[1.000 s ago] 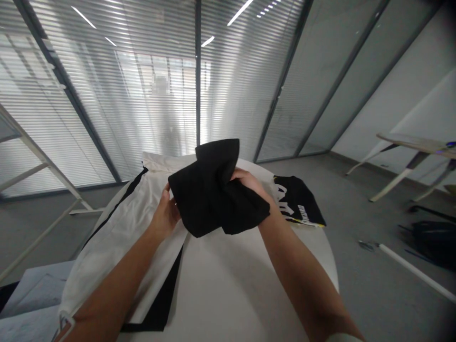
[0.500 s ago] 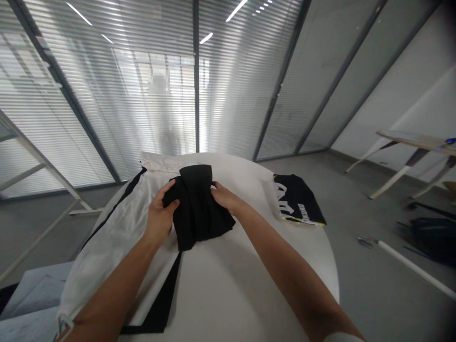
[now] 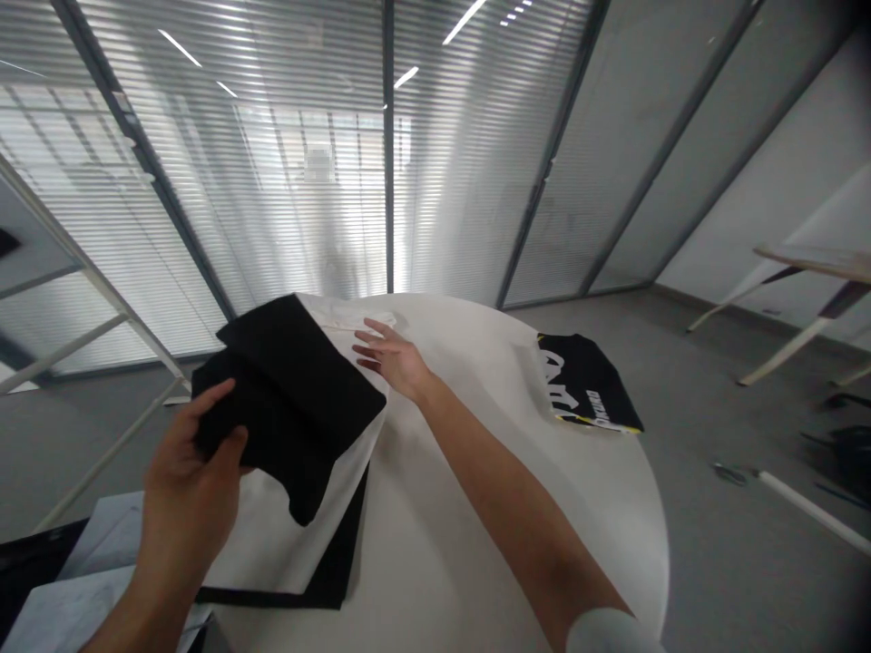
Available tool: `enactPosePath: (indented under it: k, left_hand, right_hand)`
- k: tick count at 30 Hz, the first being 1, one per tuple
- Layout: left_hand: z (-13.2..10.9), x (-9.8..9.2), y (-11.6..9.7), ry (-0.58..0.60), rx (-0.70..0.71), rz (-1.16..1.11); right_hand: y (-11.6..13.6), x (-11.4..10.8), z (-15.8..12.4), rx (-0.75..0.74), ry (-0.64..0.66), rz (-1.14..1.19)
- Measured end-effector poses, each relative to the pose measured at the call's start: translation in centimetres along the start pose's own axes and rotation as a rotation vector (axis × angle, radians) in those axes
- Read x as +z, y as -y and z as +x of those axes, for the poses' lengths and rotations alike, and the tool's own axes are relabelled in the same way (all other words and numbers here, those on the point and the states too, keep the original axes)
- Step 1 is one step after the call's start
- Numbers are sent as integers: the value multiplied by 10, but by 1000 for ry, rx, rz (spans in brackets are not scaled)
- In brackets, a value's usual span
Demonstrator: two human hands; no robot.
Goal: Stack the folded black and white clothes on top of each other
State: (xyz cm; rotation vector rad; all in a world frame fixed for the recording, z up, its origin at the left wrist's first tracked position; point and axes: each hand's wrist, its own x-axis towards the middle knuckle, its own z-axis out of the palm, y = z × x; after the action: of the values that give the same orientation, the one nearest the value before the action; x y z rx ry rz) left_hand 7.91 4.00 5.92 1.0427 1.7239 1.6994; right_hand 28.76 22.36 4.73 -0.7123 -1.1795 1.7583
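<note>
Two hands worked over a round white desk point(image 3: 435, 580) in an office lined with glass partitions and slatted blinds point(image 3: 272, 136), with a grey floor point(image 3: 714, 562) below and a pale side table point(image 3: 817, 263) off to the right. On the desk lay a long white garment with black edging point(image 3: 286, 535), spread flat, and a folded black printed shirt with yellow trim point(image 3: 589, 385) sat well apart to its right. A thick folded black cloth point(image 3: 289, 399) lay partly lifted over the white garment's far-left side. The left hand point(image 3: 183, 472) gripped its near end, thumb and fingers pressing the layers together. The right hand point(image 3: 395, 358) was open, fingers spread, just over the white garment's top edge, not touching the black cloth. Best handling seemed to be keeping those layers pinched and their edges aligned while the open hand kept the white fabric smooth.
</note>
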Motion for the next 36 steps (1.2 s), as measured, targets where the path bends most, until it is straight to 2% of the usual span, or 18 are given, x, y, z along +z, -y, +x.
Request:
enactPosePath:
  k: [2,5,7,9,11,12,13,15,17,19,21,23,26,30,33,36]
  left_hand:
    - [-4,-14,24,40,-99,60]
    - [-5,-33,49,165,-140,258]
    - [-4,-45,52,217,-75,586]
    - [-2,-52,44,129,124,917]
    - [0,-52,33,-65,398,1053]
    - [2,-49,29,-126,512,1052]
    - [4,-44,26,-127,586,1030]
    - [7,-30,25,20,629,971]
    - [10,-13,30,219,605,949]
    - [13,2,40,374,518,963]
    - [20,13,51,499,336,954]
    - [30,21,60,525,121,850]
    - [47,29,64,381,-204,504]
    - [61,37,52,186,-641,-229]
    - [66,42,45,114,-773,-553]
    - [72,48,47,106,-765,-632]
  right_hand:
    - [-15,9,-3,-92,23,-387]
    - [-34,27,-19,-253,277,-1029]
    - [-41,39,-31,-264,459,-1332]
    - [-44,48,-38,-219,532,-1519]
    - [-44,51,-38,-200,562,-1601]
    - [-43,49,-36,-209,587,-1600]
    - [-41,46,-32,-228,617,-1573]
    - [-37,35,-22,-284,642,-1462]
    - [-32,22,-12,-338,578,-1304]
    - [-28,9,-5,-332,471,-1137]
    - [-24,-1,-1,-271,387,-992]
    - [-20,-5,0,-194,352,-896]
    - [-18,-7,1,-107,346,-786]
    - [-19,-12,4,-52,295,-630]
    - [-22,-16,6,-3,270,-535]
    - [-22,-18,7,17,238,-528]
